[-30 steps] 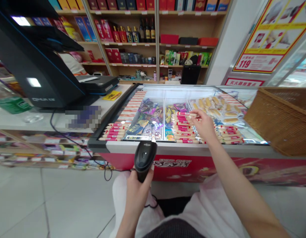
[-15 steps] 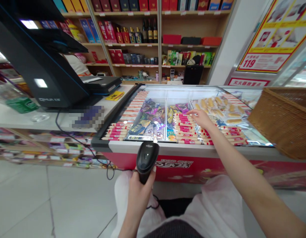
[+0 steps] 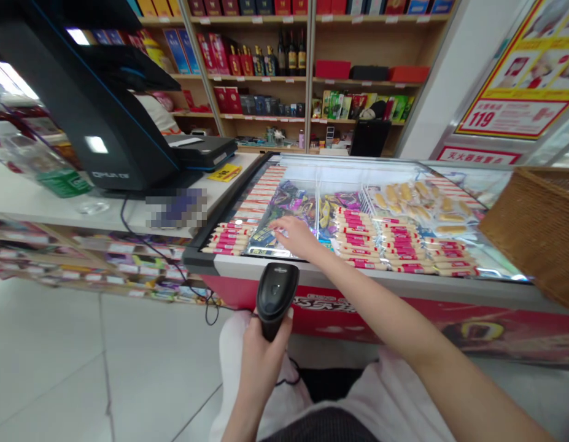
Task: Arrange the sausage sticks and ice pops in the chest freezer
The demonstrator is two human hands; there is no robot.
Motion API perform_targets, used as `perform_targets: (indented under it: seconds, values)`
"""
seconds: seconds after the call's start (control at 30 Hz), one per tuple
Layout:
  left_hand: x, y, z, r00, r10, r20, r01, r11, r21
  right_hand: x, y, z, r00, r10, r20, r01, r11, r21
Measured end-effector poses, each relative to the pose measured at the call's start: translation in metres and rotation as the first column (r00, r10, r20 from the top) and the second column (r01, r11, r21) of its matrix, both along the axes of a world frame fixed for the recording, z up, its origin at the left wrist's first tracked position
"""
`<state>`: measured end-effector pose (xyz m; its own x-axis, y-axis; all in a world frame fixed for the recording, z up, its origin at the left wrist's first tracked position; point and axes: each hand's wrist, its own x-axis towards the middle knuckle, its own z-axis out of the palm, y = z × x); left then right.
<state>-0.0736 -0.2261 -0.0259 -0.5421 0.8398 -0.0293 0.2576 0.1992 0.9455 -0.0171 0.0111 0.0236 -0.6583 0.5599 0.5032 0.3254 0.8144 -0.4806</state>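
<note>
My left hand (image 3: 262, 356) is wrapped round the handle of a black barcode scanner (image 3: 277, 293), held upright in front of the red chest freezer (image 3: 358, 307). My right hand (image 3: 297, 236) reaches across to the left part of the freezer's glass lid (image 3: 307, 184), fingers stretched out and lying flat near the front edge. Rows of red-and-white sausage sticks (image 3: 358, 230) lie on the lid. Under the hand, through the glass, are purple and yellow snack packs (image 3: 284, 205).
A black checkout screen (image 3: 81, 104) and a flat black device (image 3: 204, 150) stand on the white counter (image 3: 45, 205) at left, with a cable (image 3: 141, 242) hanging down. A wicker basket (image 3: 539, 233) sits on the freezer's right end. Shelves of boxes and bottles (image 3: 275, 61) fill the back wall.
My right hand has moved left across the freezer lid, from the middle rows of sausage sticks to the left section. The left hand keeps the scanner in the same place.
</note>
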Motion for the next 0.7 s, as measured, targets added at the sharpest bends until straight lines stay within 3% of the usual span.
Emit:
perform_targets:
  seconds: [0.1,0.23,0.33,0.53,0.7]
  values:
    - [-0.005,-0.004,-0.003,1.0,0.011,0.013,-0.012,1.0,0.004,-0.044,0.005,-0.008,0.999,0.019,0.038,-0.019,1.0,-0.007]
    - [-0.011,-0.008,-0.003,0.999,0.024,0.022,-0.024,1.0,-0.006,-0.075,0.019,-0.01,0.993,0.111,0.046,-0.113,0.992,0.05]
    - [-0.013,-0.008,-0.002,0.998,0.036,0.042,-0.035,0.999,-0.013,-0.081,0.025,-0.011,0.986,0.139,0.096,-0.143,0.989,0.036]
    - [-0.011,-0.006,-0.001,0.999,0.043,0.029,-0.043,0.999,0.009,-0.081,0.025,-0.011,0.996,0.017,0.089,-0.017,1.0,0.001]
    - [-0.013,-0.006,-0.002,0.998,0.034,0.045,-0.034,0.999,-0.002,-0.069,0.016,-0.008,0.977,-0.094,0.189,0.085,0.995,0.053]
